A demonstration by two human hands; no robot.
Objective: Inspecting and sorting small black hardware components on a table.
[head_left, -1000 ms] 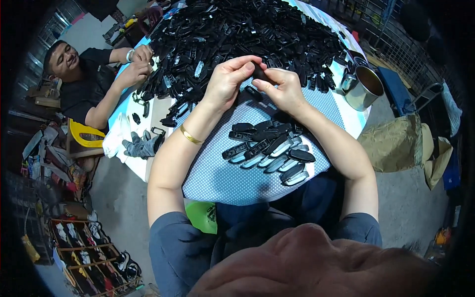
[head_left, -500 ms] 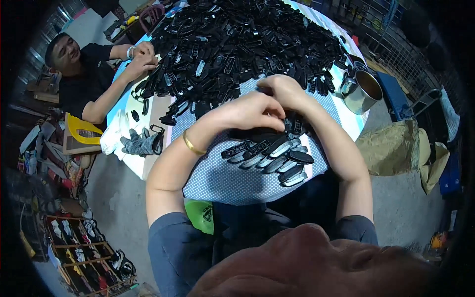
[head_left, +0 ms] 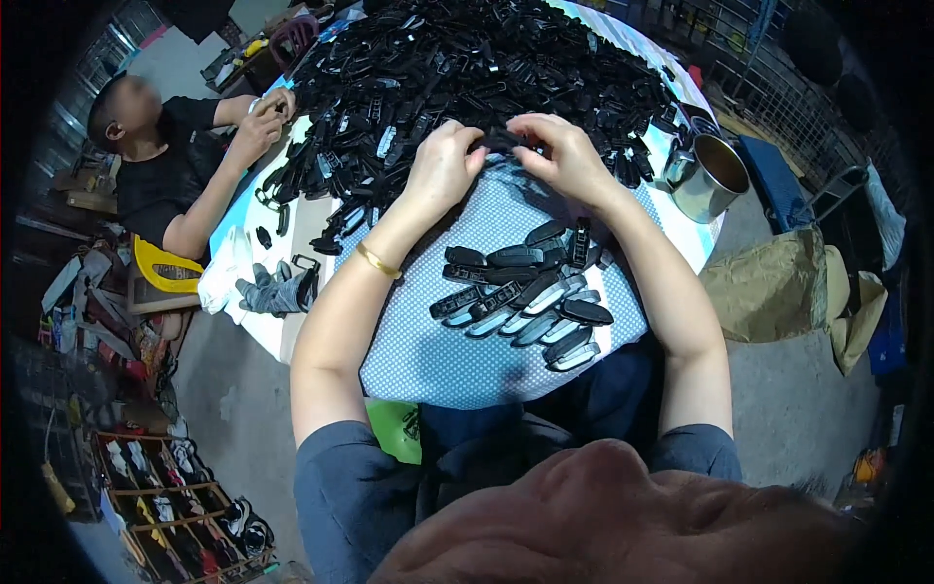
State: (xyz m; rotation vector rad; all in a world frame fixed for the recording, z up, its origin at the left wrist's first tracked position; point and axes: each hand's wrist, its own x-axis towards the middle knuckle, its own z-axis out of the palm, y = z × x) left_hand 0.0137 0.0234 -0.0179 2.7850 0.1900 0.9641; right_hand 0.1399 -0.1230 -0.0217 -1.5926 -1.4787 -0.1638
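Note:
My left hand (head_left: 444, 167) and my right hand (head_left: 567, 161) meet at the near edge of a big heap of black plastic parts (head_left: 467, 68). A small black plastic part (head_left: 501, 139) is pinched between the fingertips of both hands; its exact shape is hard to make out against the heap. Closer to me, a smaller group of long oval black parts (head_left: 516, 255) lies on the blue dotted cloth (head_left: 448, 360). Several in that group show pale grey faces, others a slotted underside.
A metal mug (head_left: 712, 180) stands on the table's right side. At the left lie grey gloves (head_left: 275, 290) and a white plastic bag (head_left: 226, 263). A co-worker (head_left: 165, 156) sits at the far left, hands by the heap. A brown sack (head_left: 764, 287) is on the floor at right.
Both hands have moved away from me, from over the small group to the heap's edge, and now hold a black part between them. The co-worker's head has turned.

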